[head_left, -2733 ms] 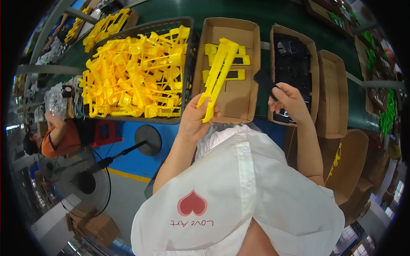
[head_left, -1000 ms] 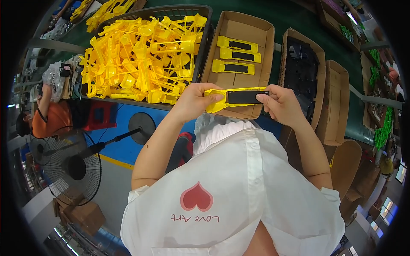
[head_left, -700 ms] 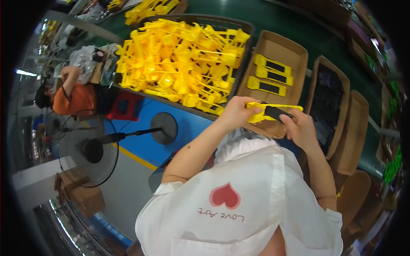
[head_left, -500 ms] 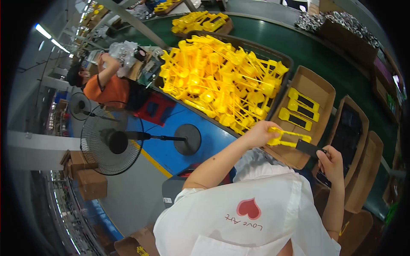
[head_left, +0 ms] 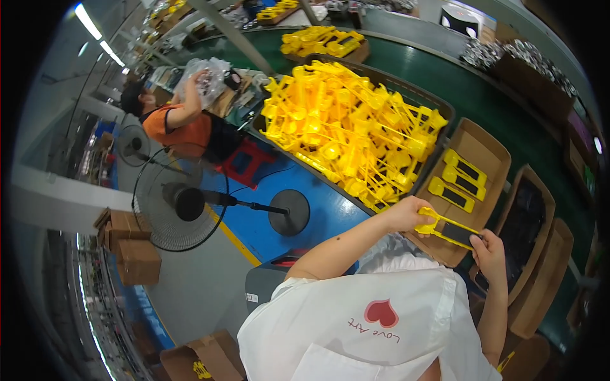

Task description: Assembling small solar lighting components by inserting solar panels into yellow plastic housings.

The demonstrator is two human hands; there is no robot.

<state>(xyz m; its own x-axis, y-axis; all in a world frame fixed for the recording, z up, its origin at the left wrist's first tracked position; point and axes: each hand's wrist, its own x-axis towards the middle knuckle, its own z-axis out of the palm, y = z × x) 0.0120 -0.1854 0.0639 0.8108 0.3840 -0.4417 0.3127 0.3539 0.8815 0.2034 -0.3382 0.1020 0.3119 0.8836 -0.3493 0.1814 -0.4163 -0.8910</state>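
We see the left hand with its fingers curled closed around one end of a long yellow plastic part, which carries a black insert near its far end. The right hand pinches that far end, fingers closed on the part at the black insert, so both hands grip the same piece. We locate the part in the air just above the near edge of an open cardboard box, tilted slightly downward toward the right hand. Inside this box we count three finished yellow pieces with black inserts, lying side by side on the box floor. To the left of the box stands a large dark crate heaped with bare yellow parts of the same kind. To the right, a second cardboard box holds black components, and further cardboard boxes stand beyond it. All containers rest on a green conveyor surface. A further tray of yellow parts sits farther up the belt. At the left, another person in an orange shirt handles a clear plastic bag, beside a standing fan.
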